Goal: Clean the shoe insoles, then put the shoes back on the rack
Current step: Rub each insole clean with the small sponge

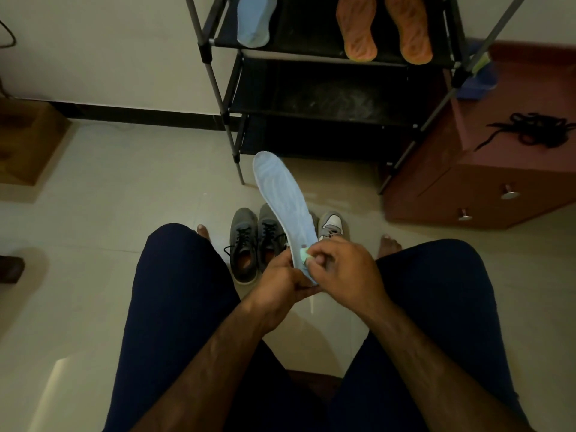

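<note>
Insole (283, 201), pale blue, sits between the knees with its toe end pointing at the rack (327, 98). Left hand (277, 282) grips its heel end. Right hand (346, 269) pinches a small green wipe (304, 254) against it. Grey shoes (246, 244) and a grey-white shoe (332, 226) stand on the floor beyond the hands. The rack holds a second blue insole (254, 20) and two orange insoles (358, 26).

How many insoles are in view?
4. One blue insole in the left hand, the right hand pinching a cloth against it; a second blue insole on the rack's upper shelf, left; two orange insoles there, right. Shoes on the floor may hide more.
</note>
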Demonstrator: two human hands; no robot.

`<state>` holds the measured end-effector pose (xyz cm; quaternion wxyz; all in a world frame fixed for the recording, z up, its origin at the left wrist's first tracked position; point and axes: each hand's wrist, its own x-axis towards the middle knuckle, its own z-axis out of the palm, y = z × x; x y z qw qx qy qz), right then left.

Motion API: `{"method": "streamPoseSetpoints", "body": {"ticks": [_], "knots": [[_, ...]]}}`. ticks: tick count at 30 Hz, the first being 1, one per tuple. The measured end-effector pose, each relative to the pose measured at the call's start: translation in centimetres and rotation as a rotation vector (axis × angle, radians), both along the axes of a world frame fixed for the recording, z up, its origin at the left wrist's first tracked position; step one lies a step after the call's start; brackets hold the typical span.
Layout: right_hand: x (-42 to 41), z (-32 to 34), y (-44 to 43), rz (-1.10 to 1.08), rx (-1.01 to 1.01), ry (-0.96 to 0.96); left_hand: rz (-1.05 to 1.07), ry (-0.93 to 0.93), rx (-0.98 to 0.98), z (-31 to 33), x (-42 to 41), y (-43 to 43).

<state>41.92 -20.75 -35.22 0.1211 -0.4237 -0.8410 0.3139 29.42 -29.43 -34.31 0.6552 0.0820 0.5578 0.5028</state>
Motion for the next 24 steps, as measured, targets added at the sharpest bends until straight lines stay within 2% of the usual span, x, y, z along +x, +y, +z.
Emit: {"method": "streamPoseSetpoints", "body": {"ticks": [4,9,13,18,22,24], "knots": [[0.0,0.1,1.6,-0.154,0.012,0.008,-0.006,0.002,-0.004,0.5,0.2,0.2],[0.4,0.4,0.2,-0.010,0.057,-0.045,-0.036,0.028,-0.004,0.6,0.0,-0.2],[0.4,1.0,1.7,-0.172,0.062,-0.096,-0.067,0.031,-0.012,0.8,0.2,0.0],[0.6,0.9,-0.3,-0.006,0.108,-0.132,-0.071,0.047,-0.022,0.8,0.0,-0.3],[0.3,1.5,1.7,-0.174,0.113,-0.150,-0.087,0.036,-0.021,0.6,0.3,-0.1],[0.2,1.7,1.2,-0.130,0.125,-0.193,-0.092,0.034,-0.029,0.3,0.4,-0.2]]}}
